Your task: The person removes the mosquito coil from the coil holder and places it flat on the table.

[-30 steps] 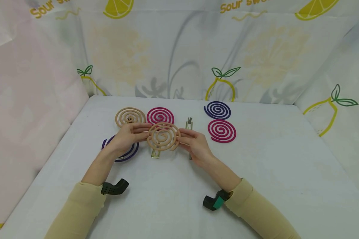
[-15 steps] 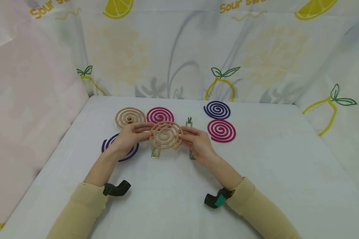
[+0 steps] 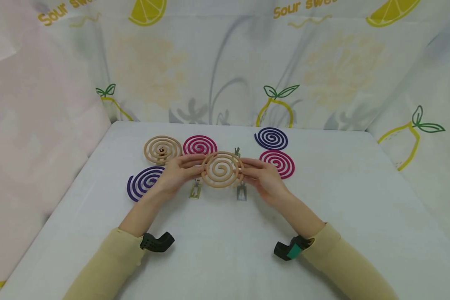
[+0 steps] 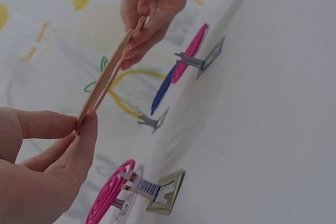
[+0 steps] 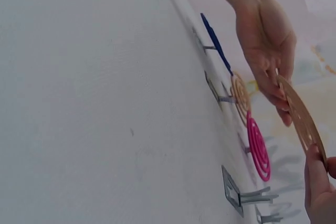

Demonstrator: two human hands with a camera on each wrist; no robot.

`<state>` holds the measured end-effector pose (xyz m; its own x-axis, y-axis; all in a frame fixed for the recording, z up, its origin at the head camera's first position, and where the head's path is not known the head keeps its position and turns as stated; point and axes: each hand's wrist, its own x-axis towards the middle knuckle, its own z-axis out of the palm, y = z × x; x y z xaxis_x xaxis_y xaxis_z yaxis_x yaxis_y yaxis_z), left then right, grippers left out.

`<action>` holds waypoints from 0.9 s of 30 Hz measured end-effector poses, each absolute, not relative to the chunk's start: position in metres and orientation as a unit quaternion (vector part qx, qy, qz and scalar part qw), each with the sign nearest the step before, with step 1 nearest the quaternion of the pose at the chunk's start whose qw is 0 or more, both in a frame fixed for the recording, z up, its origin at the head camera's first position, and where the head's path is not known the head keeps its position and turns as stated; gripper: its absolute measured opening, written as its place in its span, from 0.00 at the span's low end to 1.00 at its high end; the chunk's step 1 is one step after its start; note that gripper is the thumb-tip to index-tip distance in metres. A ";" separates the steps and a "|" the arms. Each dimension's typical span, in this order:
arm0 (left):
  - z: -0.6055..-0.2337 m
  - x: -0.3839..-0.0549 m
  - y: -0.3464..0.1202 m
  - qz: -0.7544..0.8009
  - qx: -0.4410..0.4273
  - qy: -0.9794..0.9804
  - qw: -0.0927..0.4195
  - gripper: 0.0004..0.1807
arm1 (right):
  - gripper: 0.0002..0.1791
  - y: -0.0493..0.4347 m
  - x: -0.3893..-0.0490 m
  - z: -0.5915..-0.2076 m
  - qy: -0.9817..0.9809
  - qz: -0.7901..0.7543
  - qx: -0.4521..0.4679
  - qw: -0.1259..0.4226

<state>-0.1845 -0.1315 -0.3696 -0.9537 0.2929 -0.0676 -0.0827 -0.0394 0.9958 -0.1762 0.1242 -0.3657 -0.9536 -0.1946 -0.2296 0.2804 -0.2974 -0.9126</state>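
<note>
A tan mosquito coil is held up flat above the table between both hands. My left hand pinches its left edge, and my right hand pinches the opposite edge. In the left wrist view the coil appears nearly edge-on, with the left thumb and fingers at its lower end. Below and to either side are a gold metal coil stand and a silver one, prongs upward. Another stand shows partly behind the held coil.
To the left, a purple coil, a second tan coil and a pink coil sit raised on stands. Another purple coil and pink coil are at the right. A printed cloth hangs behind the white table.
Both hands have shifted right with the tan coil still between them. The purple coil at the left and the silver stand now show more fully.
</note>
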 end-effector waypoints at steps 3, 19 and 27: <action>-0.370 -0.184 -0.121 0.730 0.074 0.666 0.137 0.25 | 0.25 0.134 -0.175 -0.366 0.574 -0.805 0.037 0.149; -0.375 -0.181 -0.064 0.763 0.047 0.629 0.139 0.25 | 0.24 0.189 -0.168 -0.366 0.580 -0.801 0.023 0.143; -0.382 -0.174 -0.032 0.752 0.032 0.650 0.107 0.22 | 0.15 0.215 -0.163 -0.367 0.596 -0.791 0.010 0.139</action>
